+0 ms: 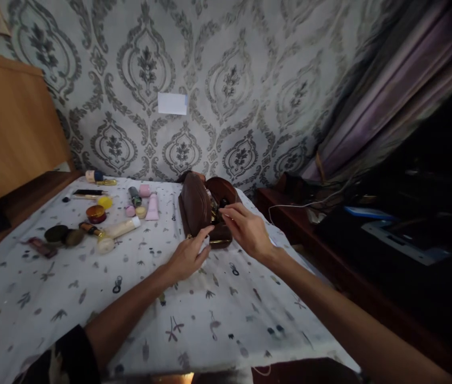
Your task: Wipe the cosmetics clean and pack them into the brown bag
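A brown leather-like bag [196, 205] stands on the patterned white cloth near the wall, its top gaping, with small gold and dark items [215, 205] inside. My left hand [189, 255] is at the bag's front left corner, thumb and index finger apart, with nothing seen in it. Over the bag's right side is my right hand [248, 229], its fingertips pinched together at the opening. Whatever those fingertips hold, if anything, is too small to make out.
Cosmetics lie to the left: a pink tube [152, 207], a cream tube [122, 228], an amber jar [96, 214], a dark brush [74, 237] and several others. A wooden cabinet [14, 128] stands far left. On the right, a white cable [301, 205] crosses a dark red ledge [290, 218].
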Available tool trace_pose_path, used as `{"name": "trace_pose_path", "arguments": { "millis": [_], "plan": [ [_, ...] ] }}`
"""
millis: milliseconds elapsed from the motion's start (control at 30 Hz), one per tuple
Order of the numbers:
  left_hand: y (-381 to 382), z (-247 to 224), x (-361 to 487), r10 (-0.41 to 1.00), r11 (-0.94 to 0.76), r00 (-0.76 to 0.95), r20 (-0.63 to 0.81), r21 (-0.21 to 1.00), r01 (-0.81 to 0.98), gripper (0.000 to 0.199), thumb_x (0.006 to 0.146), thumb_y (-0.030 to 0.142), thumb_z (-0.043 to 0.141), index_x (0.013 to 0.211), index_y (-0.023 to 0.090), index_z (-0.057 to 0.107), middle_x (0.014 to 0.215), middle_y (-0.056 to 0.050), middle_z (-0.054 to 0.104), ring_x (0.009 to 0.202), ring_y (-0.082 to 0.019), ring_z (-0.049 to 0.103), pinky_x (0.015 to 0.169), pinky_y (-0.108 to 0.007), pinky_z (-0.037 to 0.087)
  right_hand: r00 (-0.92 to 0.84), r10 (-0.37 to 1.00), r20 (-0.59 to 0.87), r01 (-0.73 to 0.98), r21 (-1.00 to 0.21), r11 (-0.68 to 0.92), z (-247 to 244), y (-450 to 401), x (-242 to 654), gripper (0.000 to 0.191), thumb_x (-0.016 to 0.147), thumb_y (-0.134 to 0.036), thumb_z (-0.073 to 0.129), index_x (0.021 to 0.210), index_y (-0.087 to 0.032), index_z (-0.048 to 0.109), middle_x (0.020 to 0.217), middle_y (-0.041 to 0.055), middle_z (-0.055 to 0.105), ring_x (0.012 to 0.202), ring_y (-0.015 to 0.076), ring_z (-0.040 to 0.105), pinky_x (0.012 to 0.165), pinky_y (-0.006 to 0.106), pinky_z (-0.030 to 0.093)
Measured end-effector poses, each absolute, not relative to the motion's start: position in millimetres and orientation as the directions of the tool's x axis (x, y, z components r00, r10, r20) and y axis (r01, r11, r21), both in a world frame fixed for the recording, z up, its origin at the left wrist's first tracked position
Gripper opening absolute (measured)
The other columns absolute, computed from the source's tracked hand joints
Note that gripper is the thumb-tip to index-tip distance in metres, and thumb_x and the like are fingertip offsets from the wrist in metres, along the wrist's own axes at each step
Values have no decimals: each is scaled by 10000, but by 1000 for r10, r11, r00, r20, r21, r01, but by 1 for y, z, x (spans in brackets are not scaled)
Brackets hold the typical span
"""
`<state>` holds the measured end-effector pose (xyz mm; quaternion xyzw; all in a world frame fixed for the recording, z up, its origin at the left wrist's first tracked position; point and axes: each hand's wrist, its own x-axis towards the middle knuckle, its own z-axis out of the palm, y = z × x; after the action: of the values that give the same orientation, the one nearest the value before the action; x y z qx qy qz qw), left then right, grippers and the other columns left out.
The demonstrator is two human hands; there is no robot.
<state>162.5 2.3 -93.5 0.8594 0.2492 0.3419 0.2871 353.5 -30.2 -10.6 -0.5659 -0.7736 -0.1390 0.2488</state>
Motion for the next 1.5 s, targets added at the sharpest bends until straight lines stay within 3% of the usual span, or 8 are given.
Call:
{"name": "trace_pose_path", "arguments": {
  "millis": [133,233,433,633,933,1500],
  "plan": [
    [10,-94,150,602,-731,663,446,642,231,372,961,253,424,1316,183,511,1179,-107,695,1052,-247,672,924,-362,502,-389,660,643,781,-150,606,-45,-46,329,267,1016,-250,411,1130,-170,639,890,74,693,815,170,684,717,259,539],
    [19,-98,131,625,-726,665,409,619,300,315,920,205,456,1204,186,592,1129,-92,720,1052,-237,676,916,-342,509,-444,652,615,710,-203,675,-74,-47,307,241,1007,-227,422,1056,-177,652,838,62,692,769,169,682,678,256,529],
    [34,-108,81,746,-656,542,387,568,498,253,908,207,460,1084,204,641,1048,-74,740,986,-239,688,895,-354,512,-417,801,429,709,-397,582,-102,-22,270,269,940,-173,507,1180,-193,628,1056,90,705,961,215,671,849,341,529],
    [35,-113,64,779,-625,480,404,565,538,232,941,235,437,1081,195,617,1008,-72,738,931,-216,687,856,-328,514,-377,865,332,745,-445,496,-121,2,236,319,846,-106,555,1162,-126,585,1114,148,666,1065,259,606,942,408,488],
    [29,-111,68,739,-671,550,389,488,558,265,919,180,429,1117,208,603,1048,-67,721,971,-211,670,871,-324,515,-360,841,403,682,-502,532,-137,1,235,192,864,-119,485,1035,-168,558,1016,122,656,981,252,613,873,407,509],
    [28,-111,67,744,-667,560,364,463,584,244,941,197,420,1102,214,602,1030,-57,716,986,-200,663,882,-307,504,-382,814,438,638,-512,575,-138,4,239,223,886,-149,467,1086,-159,565,1024,142,668,1005,276,627,872,442,526]
  ]
}}
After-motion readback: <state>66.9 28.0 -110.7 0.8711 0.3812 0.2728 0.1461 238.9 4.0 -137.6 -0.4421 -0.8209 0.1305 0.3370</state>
